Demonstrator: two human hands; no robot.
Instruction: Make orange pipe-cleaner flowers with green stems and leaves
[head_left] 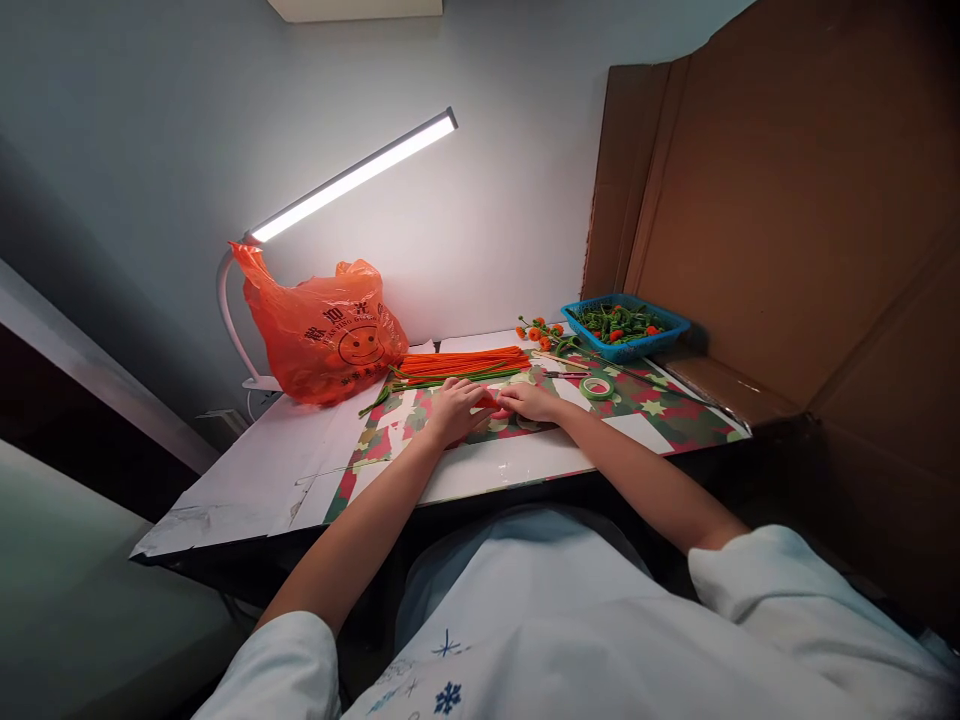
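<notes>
My left hand (454,411) and my right hand (529,402) are close together over the front middle of the table. Between their fingertips is a bit of orange pipe cleaner (487,401), pinched from both sides and largely covered by the fingers. Just behind my hands lies a bundle of long orange pipe cleaners (465,362). Green pipe cleaners (450,380) run along its near side. A roll of light green tape (597,387) rests to the right of my right hand.
Finished orange flowers (538,333) lie at the back, beside a blue basket (637,350) of green stems. An orange plastic bag (322,335) hangs at the left near a lit lamp (352,178). Cardboard (787,220) walls the right side.
</notes>
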